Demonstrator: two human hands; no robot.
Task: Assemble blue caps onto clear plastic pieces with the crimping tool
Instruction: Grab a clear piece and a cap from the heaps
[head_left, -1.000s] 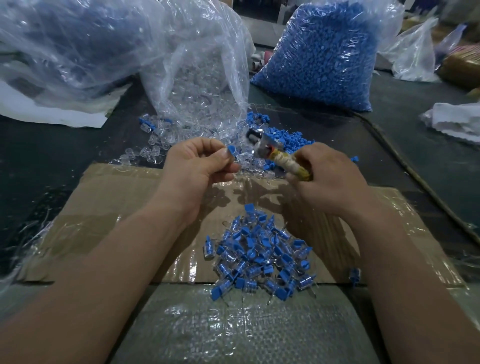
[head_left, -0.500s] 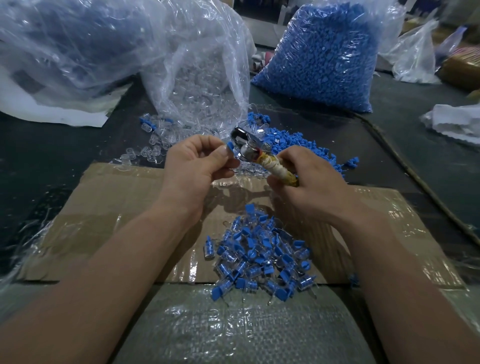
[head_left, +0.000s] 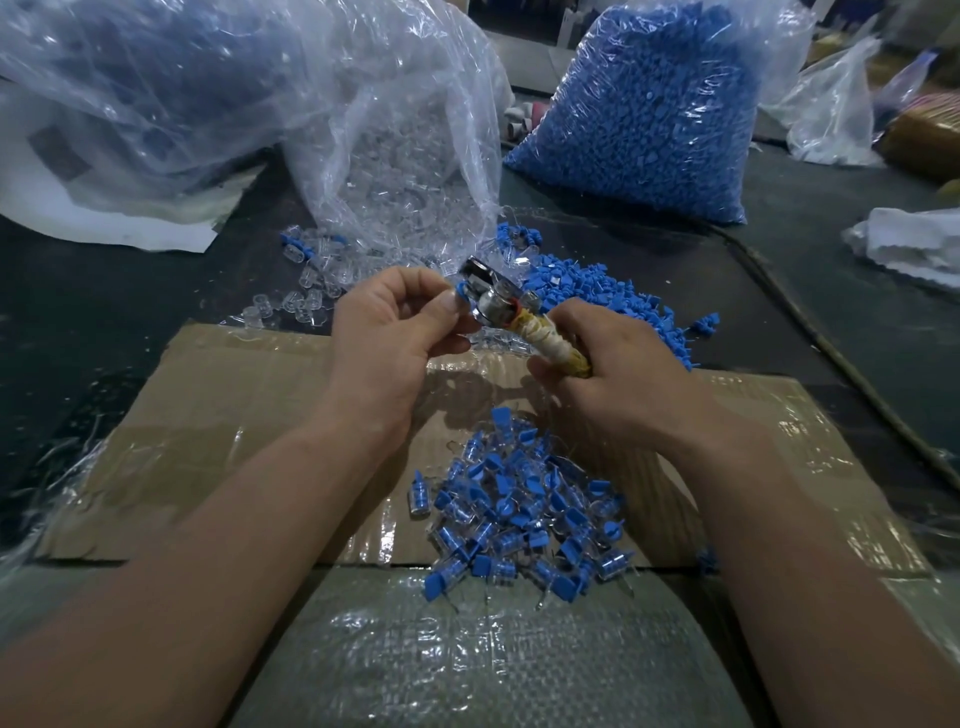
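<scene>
My left hand (head_left: 395, 332) pinches a small piece with a blue cap (head_left: 460, 290) between thumb and fingers. My right hand (head_left: 618, 374) grips the cloth-wrapped handle of the crimping tool (head_left: 498, 306). The tool's shiny metal head meets the blue cap at my left fingertips. A pile of finished capped pieces (head_left: 519, 514) lies on the cardboard (head_left: 234, 415) below my hands. Loose blue caps (head_left: 613, 296) are heaped behind my right hand. Loose clear pieces (head_left: 306, 296) lie scattered behind my left hand.
An open bag of clear pieces (head_left: 405, 171) stands at the back centre, and a full bag of blue caps (head_left: 649, 104) to its right. A large crumpled plastic bag (head_left: 130, 93) fills the back left. White plastic (head_left: 919, 244) lies far right. A woven sack (head_left: 467, 660) lies nearest me.
My right hand has swung the tool left and up, bringing its metal head against the blue cap in my left hand. The left hand has stayed nearly in place.
</scene>
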